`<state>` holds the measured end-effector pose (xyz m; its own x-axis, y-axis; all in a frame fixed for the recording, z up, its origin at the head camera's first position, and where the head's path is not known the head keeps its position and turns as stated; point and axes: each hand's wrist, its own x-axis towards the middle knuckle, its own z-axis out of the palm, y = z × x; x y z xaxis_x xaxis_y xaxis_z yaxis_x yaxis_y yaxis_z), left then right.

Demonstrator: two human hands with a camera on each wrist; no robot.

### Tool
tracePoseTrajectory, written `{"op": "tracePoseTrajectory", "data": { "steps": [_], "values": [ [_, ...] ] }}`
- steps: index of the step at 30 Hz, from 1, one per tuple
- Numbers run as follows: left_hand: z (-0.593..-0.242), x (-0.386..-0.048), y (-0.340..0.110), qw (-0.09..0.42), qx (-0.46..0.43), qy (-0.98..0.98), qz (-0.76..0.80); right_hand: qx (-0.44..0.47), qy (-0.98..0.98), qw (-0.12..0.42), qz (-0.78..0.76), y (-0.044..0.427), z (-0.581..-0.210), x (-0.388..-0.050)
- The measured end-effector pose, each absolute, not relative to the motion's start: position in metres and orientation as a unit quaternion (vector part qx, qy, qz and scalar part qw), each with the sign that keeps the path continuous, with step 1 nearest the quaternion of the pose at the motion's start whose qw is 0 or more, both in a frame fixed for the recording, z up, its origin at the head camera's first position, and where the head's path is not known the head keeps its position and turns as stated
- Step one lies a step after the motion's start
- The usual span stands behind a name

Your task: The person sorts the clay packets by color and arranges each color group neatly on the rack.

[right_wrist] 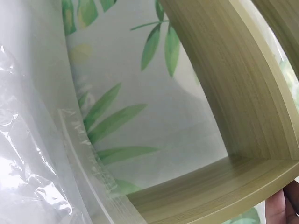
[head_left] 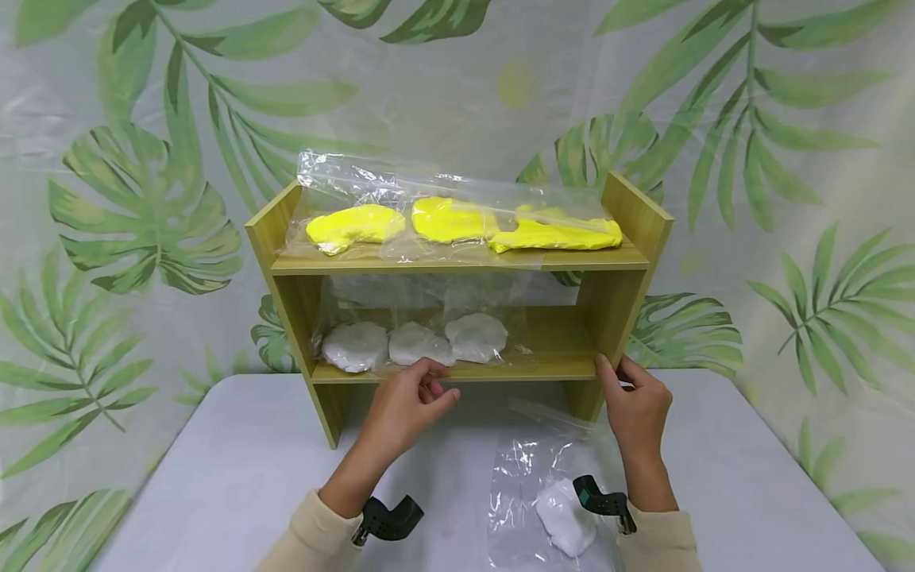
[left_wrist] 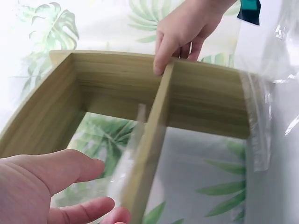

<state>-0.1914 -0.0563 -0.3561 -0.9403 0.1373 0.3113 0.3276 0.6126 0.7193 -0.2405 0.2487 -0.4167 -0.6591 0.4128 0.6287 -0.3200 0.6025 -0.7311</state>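
A small two-tier wooden shelf point(head_left: 443, 380) stands on the table. Three clear bags of white clay point(head_left: 477, 338) lie on its lower board. My left hand point(head_left: 403, 405) is at that board's front edge, in front of the middle bag; in the left wrist view its thumb and fingers point(left_wrist: 70, 170) are spread apart with nothing between them. My right hand point(head_left: 639, 401) grips the front edge of the right side panel point(head_left: 620, 302). The right wrist view shows only a bit of its fingers point(right_wrist: 276, 207) outside the panel.
Bags of yellow clay point(head_left: 457, 220) fill much of the upper board. Another clear bag with white clay point(head_left: 565, 516) lies on the white table point(head_left: 214, 477) in front of the shelf, near my right wrist. A leaf-patterned cloth point(head_left: 457, 103) hangs behind.
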Motion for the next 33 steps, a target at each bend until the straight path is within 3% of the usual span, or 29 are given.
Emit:
{"op": "tracePoseTrajectory", "data": {
  "steps": [15,33],
  "values": [
    [-0.402,-0.187,-0.04,0.046,-0.135,-0.882,-0.449,-0.031,-0.794,0.41,0.448,0.249,-0.417,-0.242],
    [-0.441,-0.183,-0.025,0.018,-0.124,-0.876,-0.466,-0.038,-0.796,0.41,0.444,0.248,-0.418,-0.242]
  ]
}}
